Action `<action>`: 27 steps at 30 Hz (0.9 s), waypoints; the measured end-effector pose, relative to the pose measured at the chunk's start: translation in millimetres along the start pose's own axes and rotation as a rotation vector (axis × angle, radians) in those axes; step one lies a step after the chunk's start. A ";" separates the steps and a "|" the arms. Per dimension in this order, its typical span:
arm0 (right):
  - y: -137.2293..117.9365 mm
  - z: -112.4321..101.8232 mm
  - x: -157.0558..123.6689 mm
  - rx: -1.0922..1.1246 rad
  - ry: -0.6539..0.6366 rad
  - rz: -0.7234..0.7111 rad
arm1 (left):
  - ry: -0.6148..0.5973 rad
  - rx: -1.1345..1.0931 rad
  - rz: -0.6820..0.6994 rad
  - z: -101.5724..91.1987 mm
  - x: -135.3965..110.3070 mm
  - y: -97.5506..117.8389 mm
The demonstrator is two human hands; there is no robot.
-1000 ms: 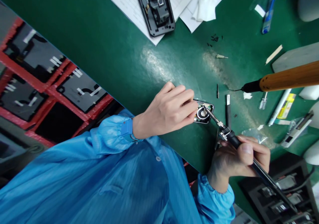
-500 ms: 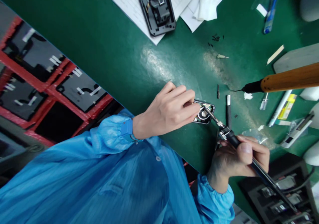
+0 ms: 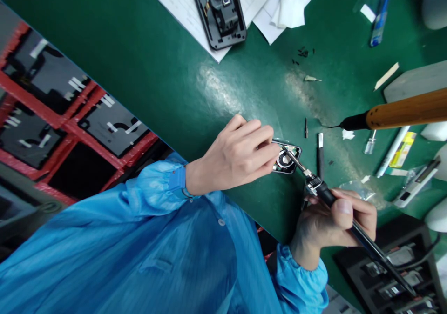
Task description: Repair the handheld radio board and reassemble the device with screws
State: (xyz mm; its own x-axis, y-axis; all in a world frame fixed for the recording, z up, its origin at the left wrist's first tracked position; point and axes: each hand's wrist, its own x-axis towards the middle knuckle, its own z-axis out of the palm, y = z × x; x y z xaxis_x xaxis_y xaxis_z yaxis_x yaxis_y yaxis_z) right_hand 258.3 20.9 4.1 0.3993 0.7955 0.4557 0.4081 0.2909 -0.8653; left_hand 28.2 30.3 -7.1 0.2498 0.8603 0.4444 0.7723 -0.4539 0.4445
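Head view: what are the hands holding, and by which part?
Right hand: the pen-like tool, by its black handle. Left hand: over the small device; its hold can't be told.

Green glossy tabletop (image 3: pixel 157 72), straight edge running diagonally. Pale glare patch (image 3: pixel 223 93) on surface. Dim greyish area (image 3: pixel 52 221) lower left (floor or furniture, cannot tell).

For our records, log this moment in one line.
left hand: on open device; right hand: gripping black tool; tip: at device

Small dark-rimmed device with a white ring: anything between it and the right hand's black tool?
Nothing visible: the slim black tool in the right hand reaches over the device; the left hand covers its other end.
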 end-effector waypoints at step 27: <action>-16.3 -103.0 103.7 -0.046 0.423 0.066 | 0.130 -0.211 -0.045 -36.8 -14.9 1.0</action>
State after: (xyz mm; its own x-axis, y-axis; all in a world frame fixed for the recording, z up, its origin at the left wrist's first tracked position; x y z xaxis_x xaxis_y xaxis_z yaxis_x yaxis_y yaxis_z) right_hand 377.6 43.9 87.0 0.7234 0.5210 0.4531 0.4024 0.2152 -0.8898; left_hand 3.8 8.6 15.3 0.1301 0.8496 0.5111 0.6385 -0.4661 0.6124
